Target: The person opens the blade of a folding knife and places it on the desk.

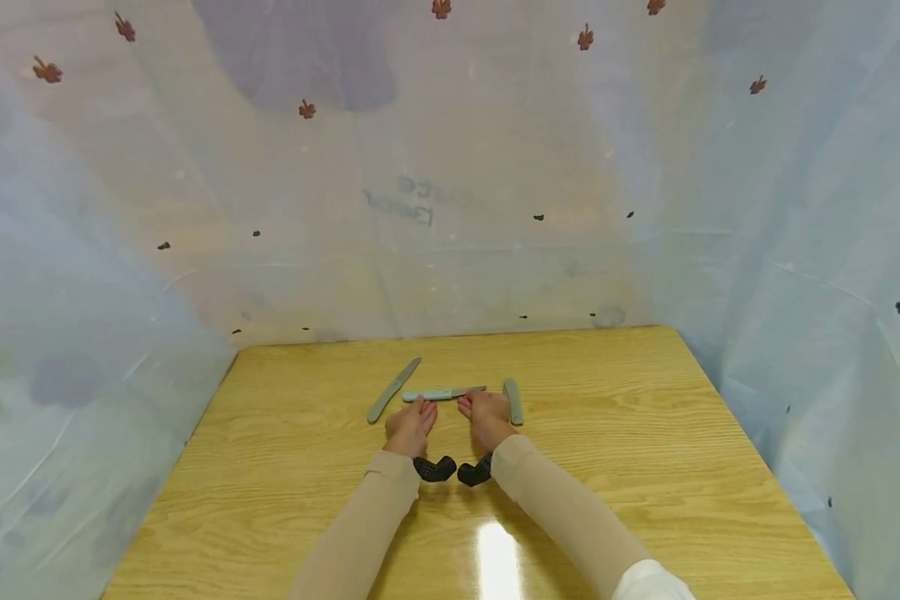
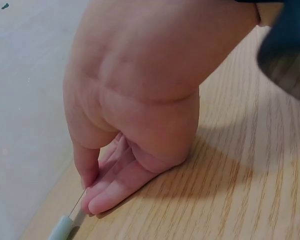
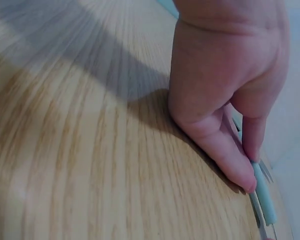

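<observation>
A pale green folding knife [image 1: 429, 396] lies crosswise between my hands, its blade pointing right. In the head view, my left hand [image 1: 408, 427] is at the handle end; the right wrist view shows thumb and finger pinching the handle [image 3: 265, 200]. My right hand [image 1: 489, 417] pinches the blade near its tip; the left wrist view shows these fingers, with the handle [image 2: 60, 230] at the lower left. Left of the hands lies another unfolded knife [image 1: 392, 392], its blade pointing away. A folded knife [image 1: 513, 402] lies just right of my right hand.
The wood-grain table [image 1: 270, 467] ends at a hanging plastic sheet [image 1: 450, 283] behind, with more sheeting on both sides. Black wrist cameras [image 1: 435, 469] sit on the inner side of each wrist, close together. A bright reflection shows on the tabletop near the front.
</observation>
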### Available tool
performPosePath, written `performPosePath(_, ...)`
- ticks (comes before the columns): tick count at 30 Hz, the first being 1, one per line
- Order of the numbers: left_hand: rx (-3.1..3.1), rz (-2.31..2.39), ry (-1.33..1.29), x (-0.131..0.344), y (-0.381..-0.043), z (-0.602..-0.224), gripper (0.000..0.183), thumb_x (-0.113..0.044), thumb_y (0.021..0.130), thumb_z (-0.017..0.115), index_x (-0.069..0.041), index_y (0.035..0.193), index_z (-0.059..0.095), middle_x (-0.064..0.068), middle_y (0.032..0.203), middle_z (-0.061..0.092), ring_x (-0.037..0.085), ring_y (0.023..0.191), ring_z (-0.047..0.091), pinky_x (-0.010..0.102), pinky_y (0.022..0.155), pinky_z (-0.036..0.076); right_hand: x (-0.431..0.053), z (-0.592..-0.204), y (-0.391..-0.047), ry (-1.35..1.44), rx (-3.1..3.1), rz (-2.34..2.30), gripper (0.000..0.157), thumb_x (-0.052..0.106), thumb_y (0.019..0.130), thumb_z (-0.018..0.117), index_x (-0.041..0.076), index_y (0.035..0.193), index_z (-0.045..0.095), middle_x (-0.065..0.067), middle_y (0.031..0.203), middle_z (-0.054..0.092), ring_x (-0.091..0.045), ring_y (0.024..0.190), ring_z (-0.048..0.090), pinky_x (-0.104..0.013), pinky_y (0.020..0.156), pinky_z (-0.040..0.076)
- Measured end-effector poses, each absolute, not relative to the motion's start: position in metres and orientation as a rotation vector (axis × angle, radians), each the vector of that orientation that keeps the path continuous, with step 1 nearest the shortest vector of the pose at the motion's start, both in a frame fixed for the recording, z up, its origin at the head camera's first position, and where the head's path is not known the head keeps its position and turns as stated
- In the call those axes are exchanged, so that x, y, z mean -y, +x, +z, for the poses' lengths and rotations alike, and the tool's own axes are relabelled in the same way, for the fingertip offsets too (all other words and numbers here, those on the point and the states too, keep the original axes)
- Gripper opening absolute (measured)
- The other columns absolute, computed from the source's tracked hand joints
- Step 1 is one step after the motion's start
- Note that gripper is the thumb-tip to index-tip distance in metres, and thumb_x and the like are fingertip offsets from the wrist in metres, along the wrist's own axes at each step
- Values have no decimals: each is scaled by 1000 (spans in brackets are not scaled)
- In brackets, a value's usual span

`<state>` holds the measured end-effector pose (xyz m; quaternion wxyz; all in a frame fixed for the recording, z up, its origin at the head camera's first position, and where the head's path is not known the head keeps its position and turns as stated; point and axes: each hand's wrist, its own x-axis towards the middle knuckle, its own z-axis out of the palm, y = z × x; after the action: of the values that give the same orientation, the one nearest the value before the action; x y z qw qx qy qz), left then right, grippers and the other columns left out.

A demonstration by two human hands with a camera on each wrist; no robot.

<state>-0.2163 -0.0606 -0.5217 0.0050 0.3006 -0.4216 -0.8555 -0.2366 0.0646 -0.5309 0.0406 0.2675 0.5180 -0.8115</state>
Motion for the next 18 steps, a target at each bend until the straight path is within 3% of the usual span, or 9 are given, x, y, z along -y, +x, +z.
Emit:
performPosePath(7, 1303, -2736, 903, 63, -216, -521, 40, -2, 97, 46, 15, 133, 37, 34, 129, 42, 38, 121, 44, 38, 98, 41, -66, -530, -235, 782, -1606, -2474, 26, 2, 92, 56, -11, 115, 57, -27, 106, 61, -30, 95, 64, -33, 77, 53)
performPosePath(18, 1385, -2740, 868, 65, -216, -522, 40, -4, 97, 49, 16, 130, 41, 34, 125, 47, 37, 117, 49, 39, 95, 43, -69, -529, -234, 720, -1597, -2482, 27, 3, 91, 58, -14, 113, 57, -30, 107, 59, -28, 91, 65, -31, 77, 53)
